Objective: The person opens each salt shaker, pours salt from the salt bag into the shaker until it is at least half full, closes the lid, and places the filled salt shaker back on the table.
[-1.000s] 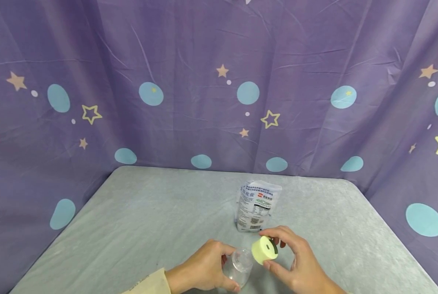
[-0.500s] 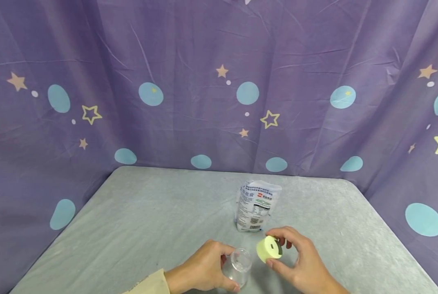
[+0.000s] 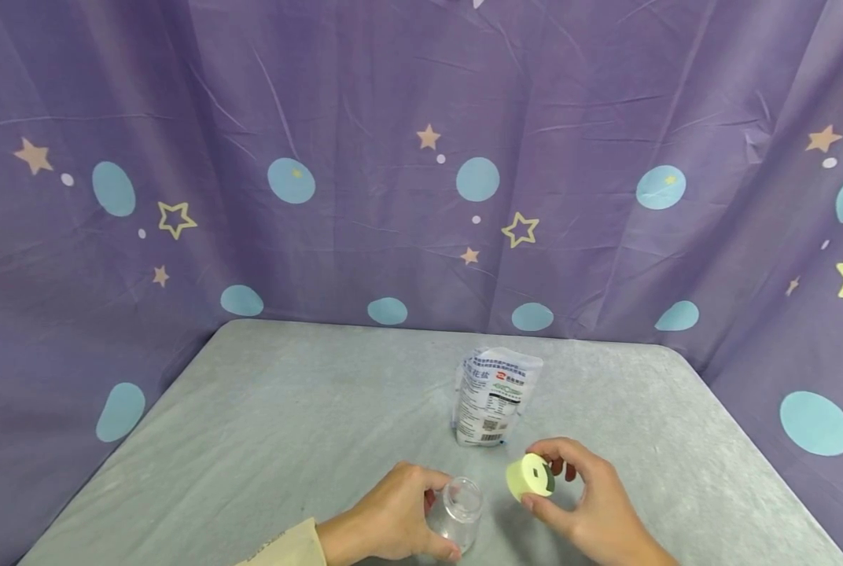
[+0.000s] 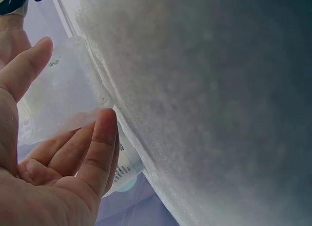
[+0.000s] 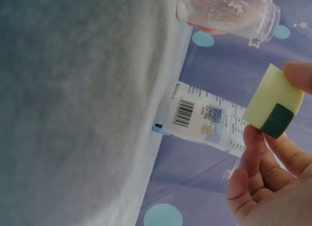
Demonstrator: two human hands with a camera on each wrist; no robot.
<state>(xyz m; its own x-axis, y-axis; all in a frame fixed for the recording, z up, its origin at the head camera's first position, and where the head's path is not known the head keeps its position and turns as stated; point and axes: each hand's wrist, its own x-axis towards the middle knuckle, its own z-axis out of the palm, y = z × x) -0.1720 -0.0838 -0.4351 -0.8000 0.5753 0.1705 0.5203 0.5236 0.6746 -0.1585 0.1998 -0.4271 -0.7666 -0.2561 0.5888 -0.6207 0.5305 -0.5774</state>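
Note:
A clear, lidless jar (image 3: 458,515) stands on the table at the front, and my left hand (image 3: 400,515) grips it round the side. White grains cling inside the jar (image 5: 229,9) in the right wrist view. Right of it, my right hand (image 3: 591,499) pinches a pale yellow-green lid (image 3: 528,476) with a dark green flap, held in the air apart from the jar's mouth. Fingers and thumb hold the lid (image 5: 273,94) by its sides. Behind both hands a white printed pouch (image 3: 495,397) stands upright; its contents are hidden.
A grey cloth covers the table (image 3: 308,409). A purple curtain (image 3: 365,236) with stars and blue ovals hangs behind it and along both sides. The pouch is the nearest object beyond the hands.
My right hand has carried the lid to the right, away from the jar's mouth, widening the gap. The left hand and jar have hardly moved; the pouch stays put.

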